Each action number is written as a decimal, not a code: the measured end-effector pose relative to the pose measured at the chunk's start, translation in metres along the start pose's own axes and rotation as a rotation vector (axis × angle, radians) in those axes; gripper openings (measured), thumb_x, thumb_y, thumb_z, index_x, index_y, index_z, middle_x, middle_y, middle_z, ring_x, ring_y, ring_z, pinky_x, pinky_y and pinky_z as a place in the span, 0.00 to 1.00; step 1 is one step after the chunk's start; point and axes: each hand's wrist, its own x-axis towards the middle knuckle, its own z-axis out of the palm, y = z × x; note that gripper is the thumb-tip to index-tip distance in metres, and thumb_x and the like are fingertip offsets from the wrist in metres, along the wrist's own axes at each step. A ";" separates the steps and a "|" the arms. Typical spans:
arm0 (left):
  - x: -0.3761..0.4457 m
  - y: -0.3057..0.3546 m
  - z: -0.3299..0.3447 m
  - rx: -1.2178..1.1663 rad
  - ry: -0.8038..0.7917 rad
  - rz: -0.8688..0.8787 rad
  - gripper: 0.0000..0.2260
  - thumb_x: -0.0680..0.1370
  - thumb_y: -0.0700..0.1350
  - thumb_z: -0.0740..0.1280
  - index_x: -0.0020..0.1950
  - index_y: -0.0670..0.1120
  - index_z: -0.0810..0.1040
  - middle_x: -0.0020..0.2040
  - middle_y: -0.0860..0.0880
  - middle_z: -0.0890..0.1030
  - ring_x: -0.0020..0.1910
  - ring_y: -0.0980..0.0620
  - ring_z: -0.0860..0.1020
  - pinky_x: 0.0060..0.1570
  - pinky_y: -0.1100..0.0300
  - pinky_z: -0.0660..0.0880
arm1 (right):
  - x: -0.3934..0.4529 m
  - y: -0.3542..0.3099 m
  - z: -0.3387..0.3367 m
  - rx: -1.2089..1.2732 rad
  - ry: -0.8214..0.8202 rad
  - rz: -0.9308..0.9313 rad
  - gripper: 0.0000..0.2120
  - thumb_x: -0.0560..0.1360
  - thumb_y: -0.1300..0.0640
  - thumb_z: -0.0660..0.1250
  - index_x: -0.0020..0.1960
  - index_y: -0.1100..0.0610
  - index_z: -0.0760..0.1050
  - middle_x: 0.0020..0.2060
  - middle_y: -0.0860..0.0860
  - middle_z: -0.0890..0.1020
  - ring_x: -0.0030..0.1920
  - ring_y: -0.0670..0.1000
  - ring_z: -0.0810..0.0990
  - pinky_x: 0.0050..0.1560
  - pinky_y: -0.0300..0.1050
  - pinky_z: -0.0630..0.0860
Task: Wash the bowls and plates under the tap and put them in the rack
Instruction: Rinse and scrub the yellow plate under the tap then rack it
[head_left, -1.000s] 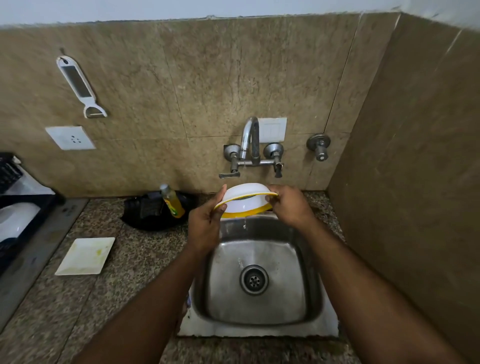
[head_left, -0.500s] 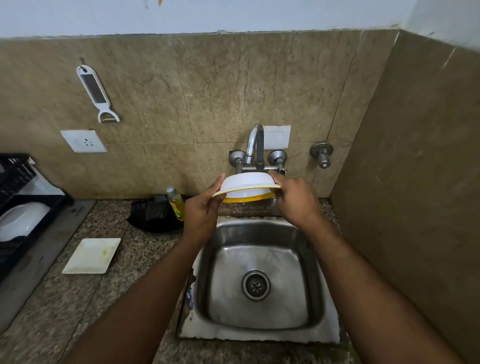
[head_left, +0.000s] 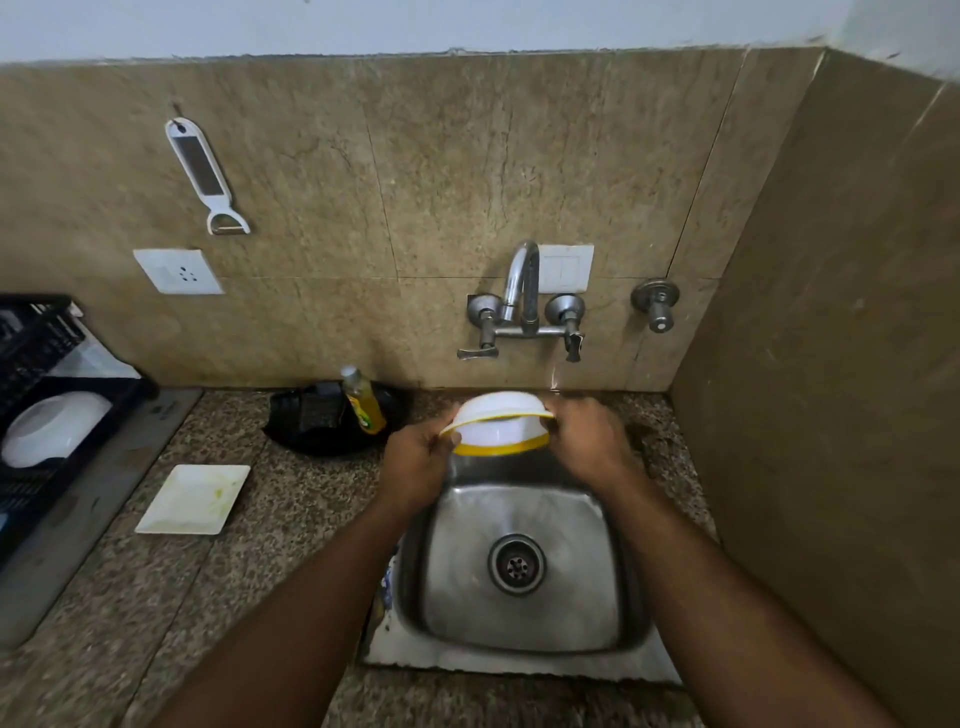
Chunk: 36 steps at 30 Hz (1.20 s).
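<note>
Gripping a white bowl at opposite rims, the left hand and right hand hold it, apparently upside down, above the sink, tap beyond both grips.

No legible text, brand or number anywhere — the yellow bottle on the counter carries a label, but its print is too small and blurred to read.

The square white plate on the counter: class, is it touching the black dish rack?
Apart. The head view shows the square white plate lying flat on the speckled counter, with a grey strip showing between it and the black dish rack.
</note>
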 end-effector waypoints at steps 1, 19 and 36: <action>-0.003 -0.011 0.005 0.026 -0.071 -0.089 0.20 0.77 0.54 0.68 0.66 0.49 0.84 0.49 0.44 0.88 0.49 0.43 0.87 0.52 0.55 0.82 | -0.002 0.001 0.012 -0.008 -0.049 0.021 0.18 0.79 0.52 0.65 0.68 0.47 0.76 0.54 0.56 0.85 0.55 0.60 0.83 0.51 0.49 0.78; -0.033 -0.048 -0.037 0.223 0.114 -0.061 0.19 0.81 0.46 0.67 0.72 0.48 0.78 0.59 0.43 0.86 0.55 0.46 0.83 0.51 0.58 0.76 | 0.006 -0.089 0.044 1.891 -0.329 0.978 0.09 0.81 0.64 0.61 0.56 0.69 0.75 0.54 0.66 0.81 0.44 0.63 0.83 0.50 0.55 0.82; -0.015 -0.118 -0.283 0.224 0.169 -0.374 0.25 0.75 0.44 0.73 0.73 0.46 0.78 0.63 0.43 0.84 0.59 0.48 0.82 0.58 0.58 0.77 | 0.044 -0.274 0.075 1.818 -0.616 0.710 0.13 0.82 0.66 0.63 0.66 0.65 0.73 0.50 0.61 0.84 0.48 0.56 0.83 0.40 0.52 0.84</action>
